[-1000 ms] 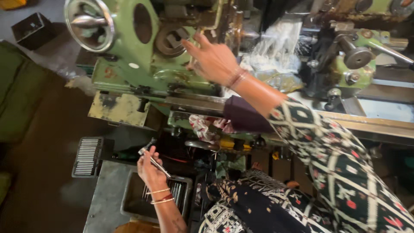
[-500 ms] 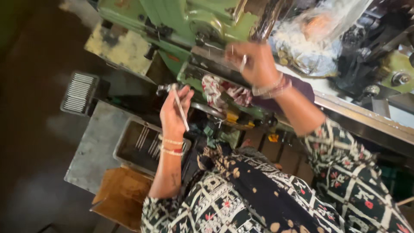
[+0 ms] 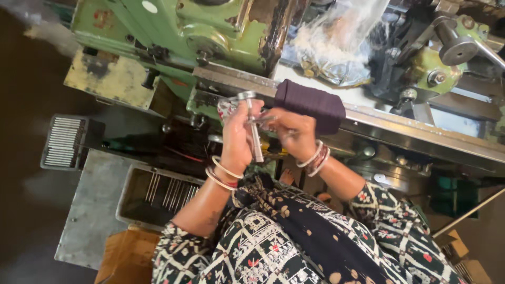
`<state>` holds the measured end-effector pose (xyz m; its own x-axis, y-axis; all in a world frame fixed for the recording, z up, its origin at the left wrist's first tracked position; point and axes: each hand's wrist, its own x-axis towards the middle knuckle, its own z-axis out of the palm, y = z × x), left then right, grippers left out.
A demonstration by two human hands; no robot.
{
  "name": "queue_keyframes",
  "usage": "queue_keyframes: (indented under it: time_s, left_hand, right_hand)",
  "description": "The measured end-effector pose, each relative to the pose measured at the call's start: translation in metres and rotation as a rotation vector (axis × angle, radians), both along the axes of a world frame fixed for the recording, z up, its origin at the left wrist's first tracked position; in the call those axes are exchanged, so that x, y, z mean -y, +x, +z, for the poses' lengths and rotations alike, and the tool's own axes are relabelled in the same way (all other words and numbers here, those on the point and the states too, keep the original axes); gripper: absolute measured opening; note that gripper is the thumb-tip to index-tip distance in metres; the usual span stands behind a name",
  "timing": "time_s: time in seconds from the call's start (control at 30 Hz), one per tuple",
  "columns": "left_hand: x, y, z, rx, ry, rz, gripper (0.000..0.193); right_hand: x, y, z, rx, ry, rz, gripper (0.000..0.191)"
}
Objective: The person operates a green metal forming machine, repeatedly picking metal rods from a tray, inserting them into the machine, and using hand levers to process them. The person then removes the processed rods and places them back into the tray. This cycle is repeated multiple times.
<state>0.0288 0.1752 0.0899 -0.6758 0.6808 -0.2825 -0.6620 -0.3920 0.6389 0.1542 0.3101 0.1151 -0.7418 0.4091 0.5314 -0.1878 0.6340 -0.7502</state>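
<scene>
Nearest, below the green lathe, a metal tray holds thin rods. Above it, the left hand grips one steel rod upright. The right hand pinches its middle, seemingly checking it before loading; feeding calls for careful alignment.

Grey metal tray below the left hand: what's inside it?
The grey metal tray holds a row of thin metal rods lying side by side. Its right end is covered by the left hand's forearm and the patterned sleeve, so anything there stays hidden.
</scene>
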Motion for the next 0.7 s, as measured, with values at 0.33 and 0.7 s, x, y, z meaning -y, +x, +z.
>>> queue_keyframes:
  time_s: [0.33,0.7]
  left_hand:
    - [-0.011,0.022,-0.011,-0.014,-0.068,0.014,0.039]
    - [0.015,-0.027,0.001,0.018,0.165,0.322,0.031]
  right_hand:
    - [0.015,0.029,-0.031,0.052,-0.062,0.101,0.023]
    - [-0.032,0.056,-0.016,-0.038,-0.120,-0.092,0.017]
